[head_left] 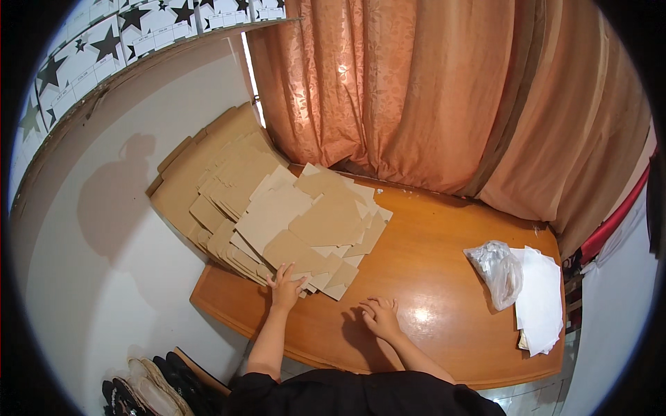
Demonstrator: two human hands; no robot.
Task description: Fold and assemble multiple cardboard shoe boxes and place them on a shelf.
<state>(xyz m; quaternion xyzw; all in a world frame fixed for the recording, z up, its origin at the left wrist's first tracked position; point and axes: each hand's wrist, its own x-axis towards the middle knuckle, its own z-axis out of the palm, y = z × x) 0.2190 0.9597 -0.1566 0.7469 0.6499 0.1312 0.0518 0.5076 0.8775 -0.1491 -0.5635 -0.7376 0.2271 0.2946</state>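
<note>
My left hand [284, 288] is at the near edge of a loose heap of flat cardboard pieces [326, 218], its fingers spread over the lowest ones. It seems to touch them without gripping; whether the thumb is under a sheet is hidden. The pieces are brown and pale grey, with cut tabs, and overlap at odd angles. To the right of the heap, my right hand [381, 319] hovers close over the wooden table [430, 249], fingers loosely bent and apart, with nothing in it.
More cardboard sheets [215, 166] lean against the wall behind the heap. A clear plastic bag [496, 274] and a stack of white paper [540, 298] lie at the table's right. Orange curtains [430, 90] hang behind. Star-patterned boxes [111, 45] line a shelf; shoes [156, 388] stand lower left.
</note>
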